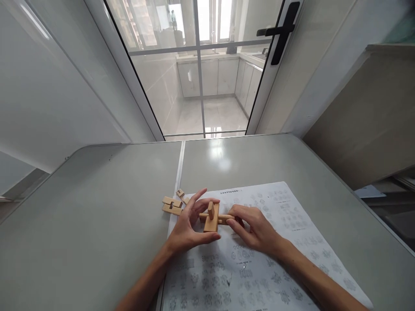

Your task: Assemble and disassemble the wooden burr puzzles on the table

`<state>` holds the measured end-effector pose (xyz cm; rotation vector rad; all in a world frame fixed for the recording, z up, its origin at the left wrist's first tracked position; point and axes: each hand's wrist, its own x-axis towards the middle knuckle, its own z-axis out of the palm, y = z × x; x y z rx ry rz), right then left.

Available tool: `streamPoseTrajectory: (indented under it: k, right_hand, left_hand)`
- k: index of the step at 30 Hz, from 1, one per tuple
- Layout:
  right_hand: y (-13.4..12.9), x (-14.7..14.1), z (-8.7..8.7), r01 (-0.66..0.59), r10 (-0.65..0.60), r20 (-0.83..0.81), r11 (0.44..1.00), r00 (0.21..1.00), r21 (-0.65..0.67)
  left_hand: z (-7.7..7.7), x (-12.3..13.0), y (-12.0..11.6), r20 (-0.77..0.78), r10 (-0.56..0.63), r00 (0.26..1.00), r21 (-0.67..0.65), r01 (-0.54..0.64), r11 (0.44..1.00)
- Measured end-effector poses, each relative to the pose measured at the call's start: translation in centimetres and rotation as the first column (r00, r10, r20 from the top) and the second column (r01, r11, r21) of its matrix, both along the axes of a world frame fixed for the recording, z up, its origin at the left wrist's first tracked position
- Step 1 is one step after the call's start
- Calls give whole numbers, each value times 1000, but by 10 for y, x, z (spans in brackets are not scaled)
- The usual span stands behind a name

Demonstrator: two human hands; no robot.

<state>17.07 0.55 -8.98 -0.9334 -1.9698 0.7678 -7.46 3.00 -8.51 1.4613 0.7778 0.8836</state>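
Several light wooden pieces are joined into a small wooden assembly (211, 221) above the printed sheet. My left hand (192, 222) grips its flat block between thumb and fingers, at the near and far edges. With thumb and fingers pressed together, my right hand (254, 224) holds the bar that sticks out to the right. A short peg stands up from the block. More notched wooden pieces (171, 206) lie beyond my left hand, and a small marked block (180, 193) is beside them.
The large printed sheet (279, 207) with small diagrams lies on the grey table (97, 224), under both hands. A seam runs across the tabletop. Past the far edge stands a glass door with a black handle (285, 32). Shelving is at the right.
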Motion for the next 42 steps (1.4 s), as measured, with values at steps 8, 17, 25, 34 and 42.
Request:
streamPoseTrajectory:
  k: [8, 17, 25, 34, 42]
  right_hand:
    - [-1, -4, -2, -59, 59, 26, 998, 998, 3]
    - [-2, -4, -8, 5, -5, 10, 999, 1000, -54]
    - [-4, -4, -9, 41, -39, 34, 998, 999, -47]
    - [-3, -3, -12, 23, -22, 17, 996, 1000, -87]
    - [-3, -4, -10, 16, -16, 1, 991, 1000, -131]
  left_hand:
    - [9, -3, 6, 99, 121, 988, 71, -128, 989]
    - [25, -37, -18, -170, 659, 732, 248, -616, 748]
    - [-4, -50, -71, -436, 751, 496, 445, -607, 659]
    - [-10, -42, -68, -497, 770, 400, 526, -567, 634]
    - [-13, -36, -54, -548, 775, 316, 555, -555, 619]
